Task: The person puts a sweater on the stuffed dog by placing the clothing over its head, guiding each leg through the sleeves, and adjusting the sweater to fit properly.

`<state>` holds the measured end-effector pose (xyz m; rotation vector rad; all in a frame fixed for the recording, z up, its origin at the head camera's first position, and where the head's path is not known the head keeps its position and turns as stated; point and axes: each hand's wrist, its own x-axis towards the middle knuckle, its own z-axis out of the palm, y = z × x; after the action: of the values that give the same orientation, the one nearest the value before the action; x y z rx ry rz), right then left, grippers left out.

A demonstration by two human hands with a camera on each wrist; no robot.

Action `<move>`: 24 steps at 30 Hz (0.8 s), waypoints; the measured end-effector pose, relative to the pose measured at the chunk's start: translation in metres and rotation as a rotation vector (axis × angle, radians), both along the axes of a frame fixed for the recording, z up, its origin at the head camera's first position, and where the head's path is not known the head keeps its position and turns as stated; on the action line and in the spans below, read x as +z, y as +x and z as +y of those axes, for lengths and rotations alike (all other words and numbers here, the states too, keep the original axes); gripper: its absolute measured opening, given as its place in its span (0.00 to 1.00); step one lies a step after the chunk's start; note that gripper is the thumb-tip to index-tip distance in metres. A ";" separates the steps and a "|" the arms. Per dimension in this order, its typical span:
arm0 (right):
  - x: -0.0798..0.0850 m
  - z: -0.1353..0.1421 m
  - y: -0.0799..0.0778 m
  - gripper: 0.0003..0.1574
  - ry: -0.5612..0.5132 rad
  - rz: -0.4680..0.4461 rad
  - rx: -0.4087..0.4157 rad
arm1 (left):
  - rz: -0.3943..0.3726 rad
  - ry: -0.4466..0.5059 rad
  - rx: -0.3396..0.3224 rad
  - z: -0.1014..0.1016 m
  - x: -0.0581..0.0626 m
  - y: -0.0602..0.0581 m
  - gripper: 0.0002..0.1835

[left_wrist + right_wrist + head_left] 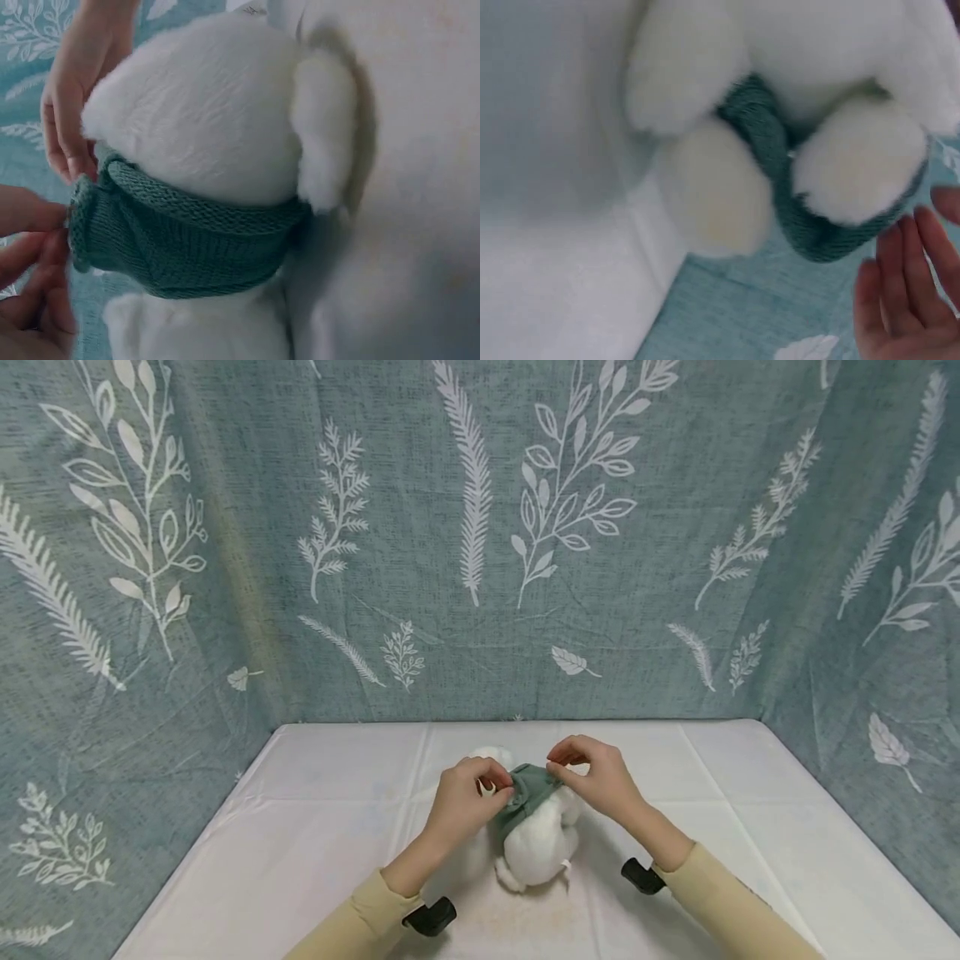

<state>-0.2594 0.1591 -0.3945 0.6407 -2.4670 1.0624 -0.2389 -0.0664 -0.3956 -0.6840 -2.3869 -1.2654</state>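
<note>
A white plush toy [536,852] lies on the table, a green knitted garment [528,785] partly round its body. With thumb and fingers, my left hand [463,797] pinches the garment's near-left edge; the left wrist view shows these fingertips on the rolled rim of the knit [187,244]. My right hand [600,781] pinches the garment's other edge on the far right side. Seen from the right wrist, the knit [825,240] passes between and around the toy's stubby limbs [862,161], and my right fingers [907,277] meet its outer edge.
A white cloth [330,827] covers the table. Blue-green curtains [420,568] with white leaf prints stand behind it and on both sides. Black wrist straps with small cameras [431,917] sit below both hands. A thin tag or string [567,868] sticks out from the toy.
</note>
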 end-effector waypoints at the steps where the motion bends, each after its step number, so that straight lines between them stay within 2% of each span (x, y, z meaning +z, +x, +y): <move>1: 0.001 0.000 0.000 0.06 0.013 -0.010 0.032 | -0.017 -0.033 -0.009 0.000 0.001 0.000 0.03; 4: 0.004 0.000 0.001 0.08 0.060 -0.087 0.105 | -0.064 -0.099 -0.028 0.001 0.001 0.000 0.04; 10: 0.002 0.004 0.001 0.15 0.175 -0.320 0.171 | -0.090 -0.174 -0.035 0.005 -0.002 -0.003 0.05; 13: 0.002 0.007 -0.001 0.19 0.208 -0.404 0.208 | -0.091 -0.201 -0.025 0.008 -0.003 -0.005 0.06; 19: 0.004 0.010 -0.004 0.20 0.278 -0.458 0.247 | -0.072 -0.222 -0.021 0.012 -0.001 -0.009 0.08; 24: -0.004 0.009 -0.004 0.16 0.206 -0.456 0.274 | -0.103 -0.251 -0.040 0.014 -0.001 -0.016 0.10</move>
<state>-0.2633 0.1679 -0.3989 0.9056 -2.9751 1.1677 -0.2551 -0.0526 -0.3968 -0.7576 -2.6580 -1.0487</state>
